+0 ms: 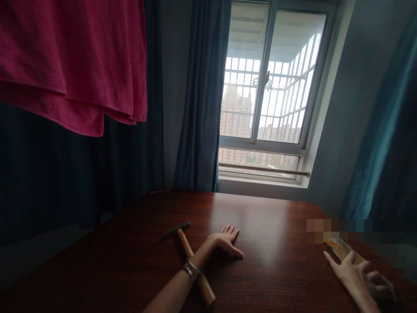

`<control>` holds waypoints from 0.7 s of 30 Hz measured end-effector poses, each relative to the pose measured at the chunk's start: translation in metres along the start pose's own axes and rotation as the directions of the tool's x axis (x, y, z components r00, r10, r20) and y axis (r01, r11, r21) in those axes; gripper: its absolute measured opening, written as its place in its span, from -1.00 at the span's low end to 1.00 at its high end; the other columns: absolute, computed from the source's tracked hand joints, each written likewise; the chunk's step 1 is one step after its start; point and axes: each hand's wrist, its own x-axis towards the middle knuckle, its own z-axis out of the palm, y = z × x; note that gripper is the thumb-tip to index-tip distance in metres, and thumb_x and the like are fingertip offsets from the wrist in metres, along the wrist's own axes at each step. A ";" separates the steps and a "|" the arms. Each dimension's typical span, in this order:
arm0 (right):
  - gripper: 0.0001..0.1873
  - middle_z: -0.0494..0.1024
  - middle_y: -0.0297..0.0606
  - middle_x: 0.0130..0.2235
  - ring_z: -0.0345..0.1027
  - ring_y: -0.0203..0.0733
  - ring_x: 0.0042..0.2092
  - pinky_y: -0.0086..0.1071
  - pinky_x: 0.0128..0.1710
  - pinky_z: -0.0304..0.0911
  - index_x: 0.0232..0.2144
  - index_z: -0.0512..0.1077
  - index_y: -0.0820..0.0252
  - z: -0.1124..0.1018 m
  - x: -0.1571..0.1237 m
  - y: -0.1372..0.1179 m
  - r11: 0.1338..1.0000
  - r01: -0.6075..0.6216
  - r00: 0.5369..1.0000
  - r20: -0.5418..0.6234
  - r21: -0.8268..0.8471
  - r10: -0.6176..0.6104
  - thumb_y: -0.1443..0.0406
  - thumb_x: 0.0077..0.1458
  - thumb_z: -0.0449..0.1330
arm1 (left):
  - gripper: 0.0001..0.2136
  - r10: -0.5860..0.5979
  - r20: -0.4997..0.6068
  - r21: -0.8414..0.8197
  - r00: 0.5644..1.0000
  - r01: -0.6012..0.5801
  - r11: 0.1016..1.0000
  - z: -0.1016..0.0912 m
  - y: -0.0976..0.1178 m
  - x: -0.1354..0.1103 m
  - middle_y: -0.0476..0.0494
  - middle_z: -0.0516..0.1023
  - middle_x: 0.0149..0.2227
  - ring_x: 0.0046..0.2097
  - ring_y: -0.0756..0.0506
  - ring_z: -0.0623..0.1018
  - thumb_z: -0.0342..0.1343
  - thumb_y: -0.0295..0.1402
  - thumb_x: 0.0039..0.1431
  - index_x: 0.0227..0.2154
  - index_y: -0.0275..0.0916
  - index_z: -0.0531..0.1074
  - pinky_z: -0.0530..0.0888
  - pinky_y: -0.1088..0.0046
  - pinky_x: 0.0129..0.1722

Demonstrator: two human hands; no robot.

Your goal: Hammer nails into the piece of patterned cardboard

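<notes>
My left hand [224, 241] lies flat on the dark wooden table [276, 226], fingers stretched out, holding nothing. A silver bracelet [191, 271] circles its wrist. A hammer [192, 261] with a wooden handle and a dark metal head lies under my forearm, head pointing away to the left. At the right edge my right hand [356, 271] rests with its fingers spread on a flat orange and tan packet [340, 248]; whether it grips the packet is unclear.
A window [270, 87] with a metal grille faces me, blue curtains [202, 95] on both sides. Red cloth [74, 61] hangs at the upper left. A wooden rod [263, 169] lies along the sill. A blurred patch covers the right table edge.
</notes>
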 end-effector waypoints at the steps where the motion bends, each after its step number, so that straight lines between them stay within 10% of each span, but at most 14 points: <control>1: -0.35 0.23 0.38 0.00 0.06 0.55 0.00 0.39 -0.27 -0.20 -0.14 0.36 0.19 0.002 -0.001 -0.001 1.000 -0.014 1.000 0.028 -0.024 0.014 -0.11 -0.17 0.00 | 0.16 0.000 -0.002 -0.002 1.000 0.000 1.000 0.001 0.000 0.000 -0.33 -0.49 0.26 0.23 -0.35 -0.41 0.07 0.25 -0.36 0.22 -0.30 -0.32 -0.20 0.05 0.18; 10: -0.54 0.37 0.24 -0.11 0.19 0.47 -0.07 0.40 -0.27 -0.23 -0.35 0.48 0.15 0.009 0.005 -0.034 0.987 0.147 0.978 0.158 -0.067 -0.135 0.00 -0.08 -0.04 | 0.13 0.015 -0.025 -0.024 1.000 -0.016 1.000 0.002 -0.001 0.000 -0.27 -0.47 0.26 0.23 -0.36 -0.43 0.06 0.25 -0.36 0.23 -0.25 -0.28 -0.21 0.02 0.17; 21: -0.52 0.32 0.24 -0.06 0.14 0.38 -0.04 0.35 -0.24 -0.16 -0.22 0.44 0.25 0.015 -0.060 -0.173 0.925 0.375 0.874 0.312 0.051 -0.372 0.09 0.05 -0.12 | 0.13 0.035 -0.029 -0.040 0.999 -0.036 0.999 0.000 0.003 -0.008 -0.30 -0.44 0.27 0.23 -0.35 -0.40 0.04 0.26 -0.35 0.23 -0.26 -0.29 -0.21 0.03 0.18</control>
